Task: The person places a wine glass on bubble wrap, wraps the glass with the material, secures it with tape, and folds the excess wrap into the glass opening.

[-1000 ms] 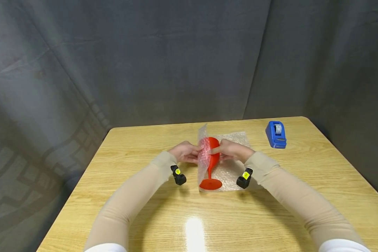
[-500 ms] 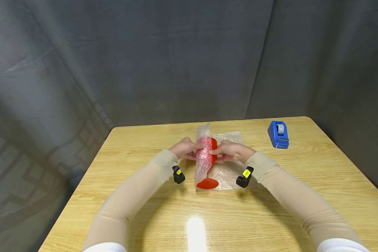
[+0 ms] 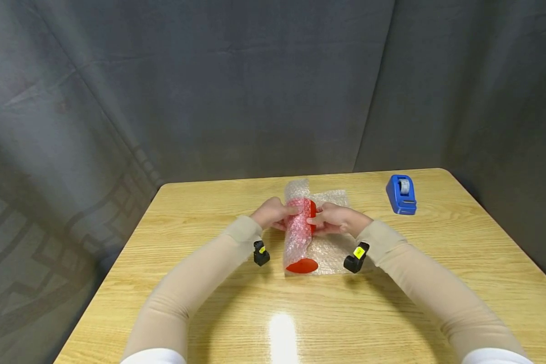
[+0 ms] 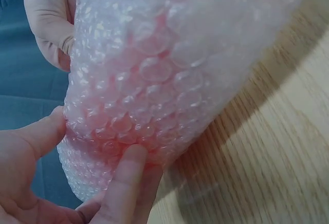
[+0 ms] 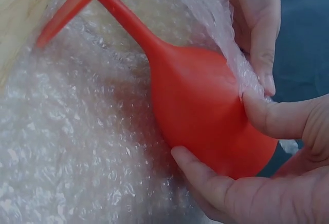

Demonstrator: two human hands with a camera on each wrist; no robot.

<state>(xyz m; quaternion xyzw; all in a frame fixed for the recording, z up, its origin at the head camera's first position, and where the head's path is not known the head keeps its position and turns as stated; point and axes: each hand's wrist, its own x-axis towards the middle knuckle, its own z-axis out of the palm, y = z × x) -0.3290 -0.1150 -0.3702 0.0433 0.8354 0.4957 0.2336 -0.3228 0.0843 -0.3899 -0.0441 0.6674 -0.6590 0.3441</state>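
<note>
A red wine glass (image 5: 200, 100) lies on its side on a sheet of bubble wrap (image 5: 67, 131), its foot (image 3: 302, 266) toward the person. The sheet's left part is folded over the bowl and most of the stem. My left hand (image 3: 271, 213) grips the wrapped bowl from the left, thumb and fingers pressing the bubble wrap (image 4: 149, 80) in the left wrist view. From the right, my right hand (image 3: 338, 220) holds the bowl, its thumb on the folded sheet's edge and its fingers against the bare red side.
A blue tape dispenser (image 3: 401, 195) with a roll of tape stands at the table's back right. The rest of the bubble wrap lies flat under and right of the glass. A grey curtain (image 3: 255, 101) hangs behind the wooden table (image 3: 227, 313).
The bubble wrap flap has come further right over the bowl and stem, leaving less red bare. Both hands stay at the bowl, with small shifts sideways.
</note>
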